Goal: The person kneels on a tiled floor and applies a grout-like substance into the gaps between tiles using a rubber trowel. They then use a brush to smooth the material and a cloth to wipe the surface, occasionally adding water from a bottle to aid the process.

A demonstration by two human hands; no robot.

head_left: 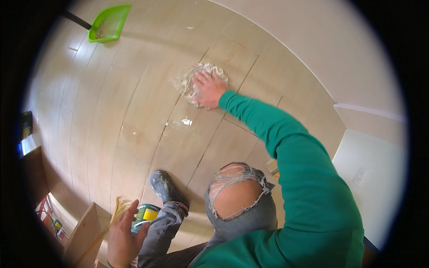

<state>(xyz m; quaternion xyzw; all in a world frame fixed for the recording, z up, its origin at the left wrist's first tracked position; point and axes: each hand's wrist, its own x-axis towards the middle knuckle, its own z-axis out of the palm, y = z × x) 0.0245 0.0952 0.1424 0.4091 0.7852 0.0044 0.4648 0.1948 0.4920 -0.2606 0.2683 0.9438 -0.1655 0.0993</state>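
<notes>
My right hand point(208, 89) lies with fingers spread on a crumpled, whitish cloth point(213, 70) on the wood-look floor tiles point(143, 98). A wet white smear point(187, 121) is just below the cloth. My left hand point(129, 234) is raised at the lower left, fingers apart and empty, near a green tub with a yellow label point(149, 214). A straw bundle on a stick point(119, 207) is beside that hand. My left shoe point(166, 186) is speckled with white, and my bent knee in torn jeans point(237, 194) sits at the bottom centre.
A green dustpan point(108, 22) with debris lies at the upper left. Pale walls point(366, 152) with a white outlet point(360, 175) run along the right. Wooden boards point(78, 232) and some items stand at the lower left. A small object point(271, 167) is partly hidden by my right arm.
</notes>
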